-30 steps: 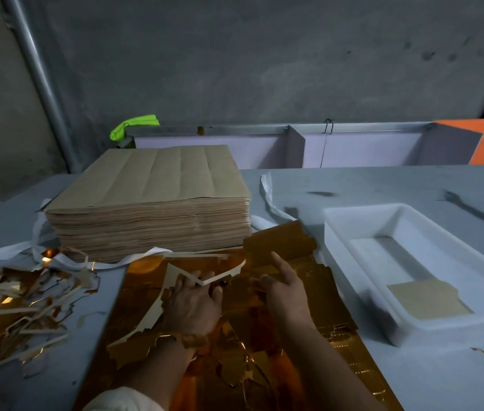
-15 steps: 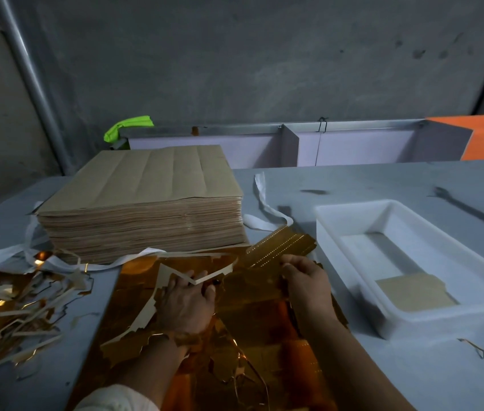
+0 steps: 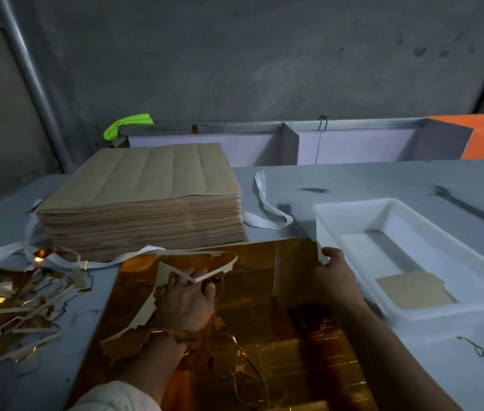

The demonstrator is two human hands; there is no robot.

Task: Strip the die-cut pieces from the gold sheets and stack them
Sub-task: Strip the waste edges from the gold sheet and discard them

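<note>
Now both hands are clamped on paper at the gold sheet [image 3: 264, 295].
Left of the sheet a scrap pile [image 3: 12, 304] litters the surface, and a brown stack [image 3: 145, 209] sits just behind it. On the sheet, my left hand [image 3: 187, 301] grips a waste strip [image 3: 220, 269], and my right hand [image 3: 335, 271] pinches its far right corner. Right of the sheet, the white tray [image 3: 457, 314] holds one stripped piece [image 3: 415, 289].

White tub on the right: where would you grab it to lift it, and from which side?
Probably take the white tub by its thick rim, which sticks out all round like a lip. Come from its near left corner, closest to the right hand, and hook the fingers under. Keep it level: a brown piece lies flat inside.
</note>
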